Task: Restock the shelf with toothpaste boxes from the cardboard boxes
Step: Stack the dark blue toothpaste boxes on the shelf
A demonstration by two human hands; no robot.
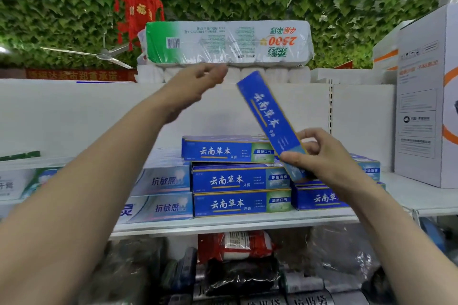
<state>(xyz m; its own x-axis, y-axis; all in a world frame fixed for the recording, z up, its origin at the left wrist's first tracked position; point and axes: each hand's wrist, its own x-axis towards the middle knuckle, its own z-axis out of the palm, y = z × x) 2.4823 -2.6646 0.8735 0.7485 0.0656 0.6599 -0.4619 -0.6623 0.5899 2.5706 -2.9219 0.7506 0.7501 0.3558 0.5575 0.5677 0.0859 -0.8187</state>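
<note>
Right hand (322, 157) pinches the tilted toothpaste box (269, 114) by its lower end, left hand (198, 83) loosely curled, apart.

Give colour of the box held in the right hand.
Box blue, white lettering, yellow stripe; head view shows it.

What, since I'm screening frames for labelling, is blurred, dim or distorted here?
Head view: the left hand is smeared by motion blur; the held toothpaste box and right hand are fairly sharp, the print legible. Head view: the wide-angle lens stretches the forearms; the lower-shelf goods sit dim.
</note>
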